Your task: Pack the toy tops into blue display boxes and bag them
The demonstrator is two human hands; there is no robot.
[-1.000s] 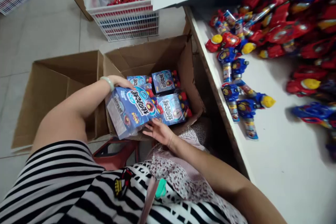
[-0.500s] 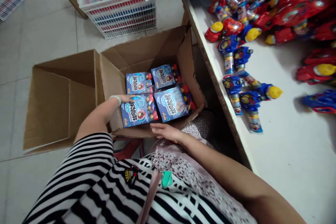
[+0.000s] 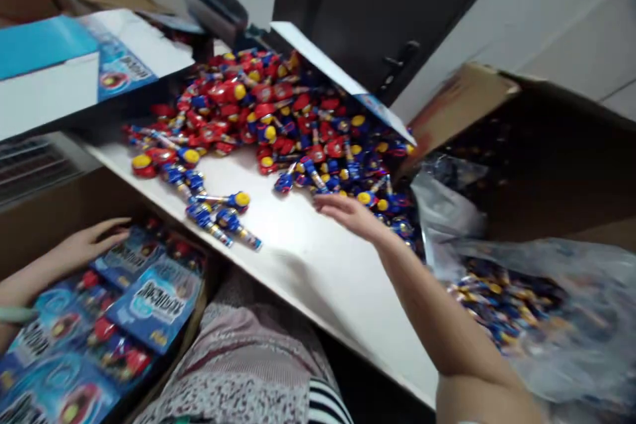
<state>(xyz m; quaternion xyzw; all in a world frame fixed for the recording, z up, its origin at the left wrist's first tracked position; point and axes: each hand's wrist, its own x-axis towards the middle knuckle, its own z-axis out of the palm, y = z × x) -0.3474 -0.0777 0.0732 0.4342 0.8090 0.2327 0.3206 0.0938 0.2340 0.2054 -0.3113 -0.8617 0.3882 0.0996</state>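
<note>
My left hand point(image 3: 94, 244) reaches into the carton at the lower left, its fingers apart on top of a blue display box point(image 3: 126, 258). Beside that box lies another blue box point(image 3: 156, 301), with red and blue toys point(image 3: 119, 344) packed along the boxes. Over the white table, my right hand point(image 3: 350, 212) has its fingers stretched out and holds nothing. It hovers at the near edge of a large pile of red, blue and yellow toys point(image 3: 263, 112). Several blue toys point(image 3: 223, 218) lie apart, left of my right hand.
The white table edge point(image 3: 298, 308) runs diagonally past my lap. At the right are an open carton point(image 3: 457, 103) and a clear plastic bag point(image 3: 586, 318) around small toys. A blue and white box point(image 3: 50, 73) stands at the upper left; a dark door point(image 3: 368, 6) is behind.
The view has swung right and up to the table. My right hand has moved from the carton's near edge to beside the toy pile. My left hand has moved to a box farther right in the carton.
</note>
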